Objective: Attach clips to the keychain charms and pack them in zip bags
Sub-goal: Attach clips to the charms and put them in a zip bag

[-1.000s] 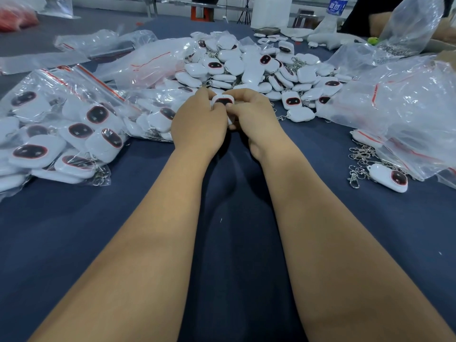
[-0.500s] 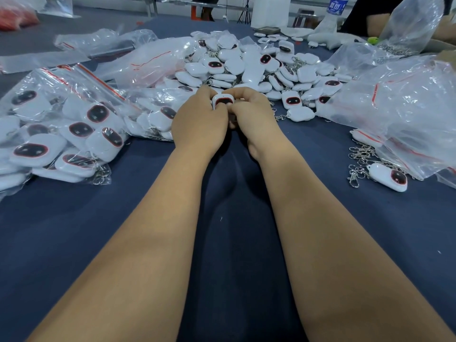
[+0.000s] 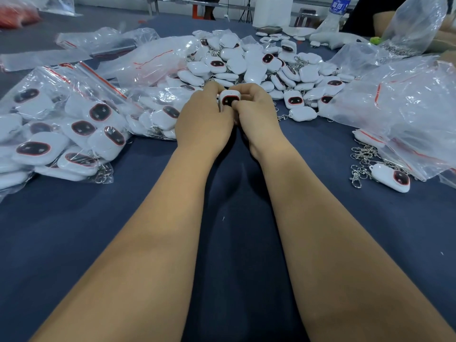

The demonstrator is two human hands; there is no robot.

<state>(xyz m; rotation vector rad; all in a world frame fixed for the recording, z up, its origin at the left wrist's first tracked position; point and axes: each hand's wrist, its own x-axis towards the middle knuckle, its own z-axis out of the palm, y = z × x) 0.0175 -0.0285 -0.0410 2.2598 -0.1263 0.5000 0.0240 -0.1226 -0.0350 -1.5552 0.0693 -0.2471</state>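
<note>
A white keychain charm [image 3: 229,99] with a dark red-rimmed oval face is held upright between both hands at the table's centre. My left hand [image 3: 203,119] grips its left side and my right hand [image 3: 256,112] grips its right side, thumb on the face. Any clip on it is hidden by my fingers. Behind them lies a big pile of loose charms [image 3: 259,65]. Filled zip bags [image 3: 61,129] of charms lie at the left. A heap of metal clips [image 3: 362,159] and one charm [image 3: 392,177] lie at the right.
Crumpled clear zip bags [image 3: 404,104] with red seals cover the right side, more bags [image 3: 148,60] sit at the back left. A water bottle [image 3: 333,16] stands at the far right, beside another person's arm [image 3: 385,18]. The blue tablecloth [image 3: 74,230] spreads toward me.
The charm between my hands has tipped up, so more of its dark face shows. Both hands have stayed in place.
</note>
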